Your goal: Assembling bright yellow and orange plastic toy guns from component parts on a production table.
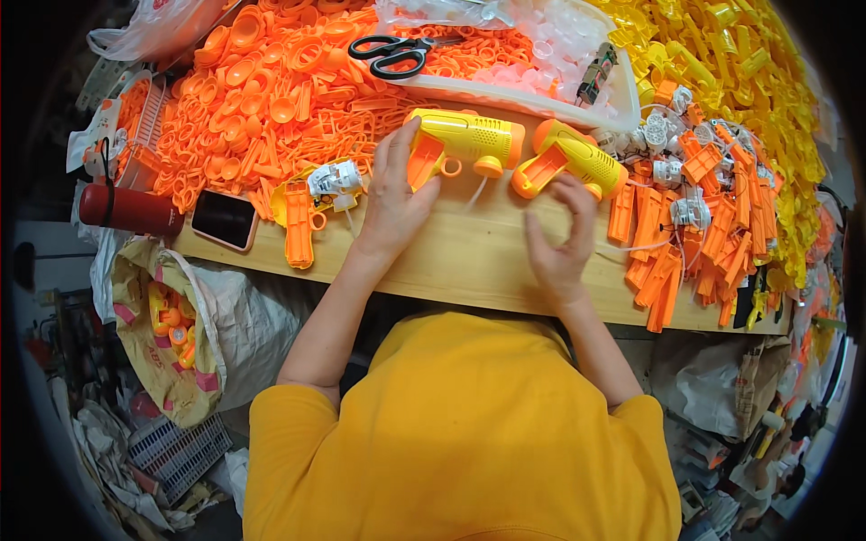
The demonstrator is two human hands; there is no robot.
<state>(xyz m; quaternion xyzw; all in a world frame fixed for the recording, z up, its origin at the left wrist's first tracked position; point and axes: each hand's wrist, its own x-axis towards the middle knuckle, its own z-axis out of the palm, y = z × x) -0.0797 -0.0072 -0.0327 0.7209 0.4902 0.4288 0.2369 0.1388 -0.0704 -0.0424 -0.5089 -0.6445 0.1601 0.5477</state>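
Note:
My left hand (397, 200) grips the handle end of a yellow-and-orange toy gun (469, 135), with thumb and fingers on either side. The toy lies on its side, and a thin clear tube comes out below it. My right hand (563, 236) is just below a second toy gun (591, 160). Its thumb stands apart from its bent fingers, and the fingertips are at the toy's lower edge. To the left of my left hand lies an open yellow shell with an orange handle (299, 236) and a white mechanism (334, 180).
Orange plastic parts (244, 108) pile up at the back left; yellow parts (713, 54) at the back right. Black scissors (397, 56) rest by a white tray (505, 95). Orange-and-white assemblies (690, 212) lie right. A phone (224, 219), red flask (131, 209) and sack (230, 311) are left.

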